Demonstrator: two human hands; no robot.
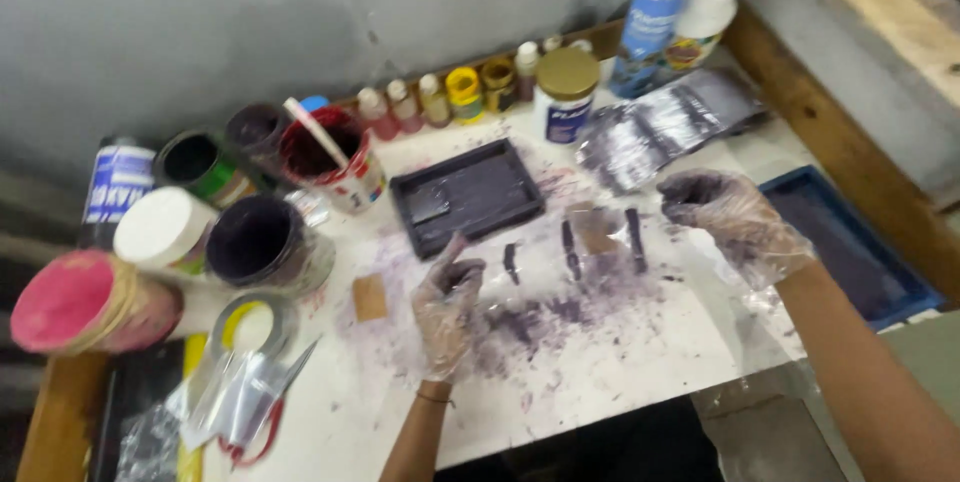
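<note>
At frame centre, the gloved left hand rests fingers loosely curled beside dark strips; the right hand hovers, fingers curled, empty. Best to lift each wet strip by its ends.

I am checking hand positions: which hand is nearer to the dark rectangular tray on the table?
Left. The left hand is just below the dark rectangular tray, near its front edge. The right hand is farther away, off to the tray's right, beyond the small dark strips.
</note>
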